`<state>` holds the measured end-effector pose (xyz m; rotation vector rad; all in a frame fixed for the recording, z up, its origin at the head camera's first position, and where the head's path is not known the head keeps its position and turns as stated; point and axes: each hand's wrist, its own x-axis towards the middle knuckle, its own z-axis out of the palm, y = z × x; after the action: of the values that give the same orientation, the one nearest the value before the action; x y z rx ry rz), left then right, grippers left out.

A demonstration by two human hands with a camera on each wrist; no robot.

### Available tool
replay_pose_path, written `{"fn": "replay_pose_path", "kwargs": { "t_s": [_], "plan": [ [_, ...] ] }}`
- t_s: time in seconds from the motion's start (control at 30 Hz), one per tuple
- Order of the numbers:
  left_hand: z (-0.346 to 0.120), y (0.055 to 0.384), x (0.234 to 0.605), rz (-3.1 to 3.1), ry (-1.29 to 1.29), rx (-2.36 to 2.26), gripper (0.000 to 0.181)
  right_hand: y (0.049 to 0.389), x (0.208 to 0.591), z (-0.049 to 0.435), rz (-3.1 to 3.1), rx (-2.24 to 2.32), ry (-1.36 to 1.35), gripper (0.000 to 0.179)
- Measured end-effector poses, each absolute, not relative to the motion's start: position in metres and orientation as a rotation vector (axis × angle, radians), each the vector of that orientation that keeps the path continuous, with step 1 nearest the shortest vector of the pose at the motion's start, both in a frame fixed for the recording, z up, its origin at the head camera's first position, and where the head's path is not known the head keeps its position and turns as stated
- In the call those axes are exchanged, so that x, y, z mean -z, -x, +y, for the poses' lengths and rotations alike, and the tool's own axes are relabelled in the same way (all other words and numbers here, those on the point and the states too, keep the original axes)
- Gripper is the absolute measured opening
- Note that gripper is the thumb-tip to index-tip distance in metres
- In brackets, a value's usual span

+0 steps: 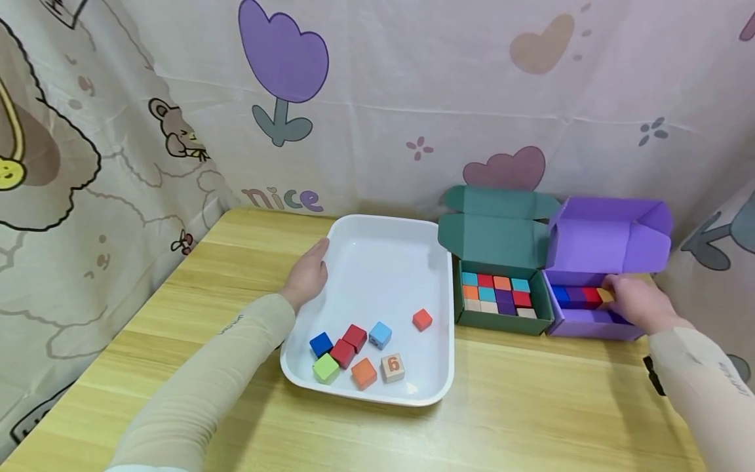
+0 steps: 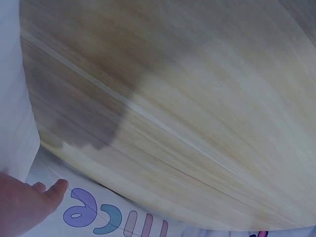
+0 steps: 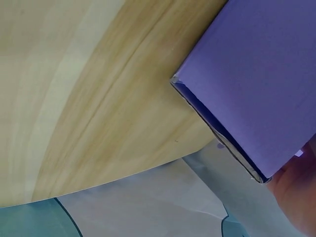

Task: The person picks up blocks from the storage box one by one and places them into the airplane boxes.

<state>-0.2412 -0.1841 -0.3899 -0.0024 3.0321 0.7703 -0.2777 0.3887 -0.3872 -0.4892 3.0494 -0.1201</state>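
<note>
At the near end of the white tray (image 1: 389, 275), a lime green block (image 1: 326, 370), an orange block (image 1: 364, 373) and a numbered wooden block (image 1: 392, 368) lie loose; behind them sit a blue block (image 1: 321, 345), two red blocks (image 1: 343, 353), a light blue block (image 1: 380, 335) and, apart to the right, a red-orange block (image 1: 422, 320). The raised rim presumably confines them above the surface (image 1: 531, 406). Farther back, the left hand (image 1: 307, 275) grips the tray's left rim, probably to prevent sliding. To the right, the green box (image 1: 498, 323) stands just beside the purple box (image 1: 596, 328); its packed blocks (image 1: 505, 295) sit in rows, an arrangement that likely limits shifting. The right hand (image 1: 639, 301) reaches into the purple box, fingers at a yellow block (image 1: 605, 297) that ends a visible row; the fingertips are hidden, so whether they pinch it cannot be told. Behind, the green lid (image 1: 504, 236) and purple lid (image 1: 590, 242) stand raised, leaving access from above, in front of the printed cloth (image 1: 377, 144).
</note>
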Motion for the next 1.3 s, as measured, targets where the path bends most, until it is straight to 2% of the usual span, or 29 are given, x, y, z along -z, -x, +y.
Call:
{"fn": "replay_pose_path", "kwargs": {
  "t_s": [0.37, 0.6, 0.8, 1.1, 1.3],
  "plan": [
    [-0.186, 0.240, 0.389, 3.035, -0.003, -0.767, 0.051, 0.273, 0.379, 0.386, 3.050, 0.117, 0.507, 0.009],
    [-0.187, 0.240, 0.389, 3.041, -0.014, -0.766, 0.052, 0.268, 0.360, 0.380, 3.060, 0.066, 0.320, 0.027],
    [-0.188, 0.242, 0.392, 3.031, -0.012, -0.768, 0.052, 0.258, 0.338, 0.370, 3.064, 0.110, 0.169, 0.034],
    [-0.187, 0.242, 0.392, 3.039, -0.029, -0.769, 0.051, 0.237, 0.294, 0.328, 3.180, 0.275, 0.127, 0.039],
    [-0.188, 0.243, 0.392, 3.044, -0.045, -0.762, 0.051, 0.221, 0.270, 0.286, 3.265, 0.361, 0.211, 0.037]
  ]
}}
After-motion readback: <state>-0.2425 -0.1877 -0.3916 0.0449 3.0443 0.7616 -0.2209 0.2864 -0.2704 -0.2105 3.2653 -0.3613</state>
